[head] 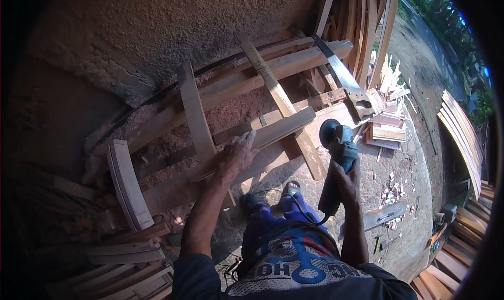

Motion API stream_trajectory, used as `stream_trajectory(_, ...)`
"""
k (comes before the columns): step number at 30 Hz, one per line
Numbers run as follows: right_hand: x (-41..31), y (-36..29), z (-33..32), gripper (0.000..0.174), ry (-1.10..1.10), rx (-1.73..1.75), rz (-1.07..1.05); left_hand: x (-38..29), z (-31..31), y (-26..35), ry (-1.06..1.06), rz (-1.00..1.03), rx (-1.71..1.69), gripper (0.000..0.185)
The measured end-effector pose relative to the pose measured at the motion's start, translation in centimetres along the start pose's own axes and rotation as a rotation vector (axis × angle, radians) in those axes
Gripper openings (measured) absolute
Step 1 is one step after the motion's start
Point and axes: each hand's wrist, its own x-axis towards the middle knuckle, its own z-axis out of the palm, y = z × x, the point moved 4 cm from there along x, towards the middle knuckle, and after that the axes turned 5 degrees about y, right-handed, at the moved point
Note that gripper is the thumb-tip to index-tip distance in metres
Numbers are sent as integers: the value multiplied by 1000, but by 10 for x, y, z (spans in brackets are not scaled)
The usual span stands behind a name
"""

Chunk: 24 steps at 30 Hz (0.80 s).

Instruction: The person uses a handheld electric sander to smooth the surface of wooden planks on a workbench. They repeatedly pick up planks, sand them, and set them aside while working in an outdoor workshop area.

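Note:
My right hand [347, 181] grips a corded angle grinder [345, 148] by its body, with a dark round disc [329, 133] facing the workpiece. The disc is apart from the wood. My left hand [241, 152] lies over a wooden board [281, 128], with fingers along its top and near side. This board rests across two wooden crosspieces, a left one [193, 107] and a right one [271, 79]. Beneath them run long thick beams [236, 86] of a low wooden bench. A handsaw [344, 73] with a wooden handle lies across the bench's right end.
Upright planks [364, 28] lean at the wall [189, 20]. Cut blocks [388, 134] and wood scraps [393, 191] lie on the ground at right. More boards [130, 256] are piled at lower left. The grinder's cord [301, 209] hangs by my legs. Sawdust [240, 107] fills the bench gaps.

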Motion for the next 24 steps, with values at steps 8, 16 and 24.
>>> stream_trajectory(8, -21, -6, 73, 81, -156, -133, -34, -97, -10, -53, 547, -148, 141, 119)
stream_trajectory(16, -53, -8, 173, 103, -379, -383, -192, -187, 22, -187, 441, -370, -780, 122)
stream_trajectory(24, -70, -18, 218, 105, -442, -478, -177, -161, 33, -192, 581, -16, -563, 63)
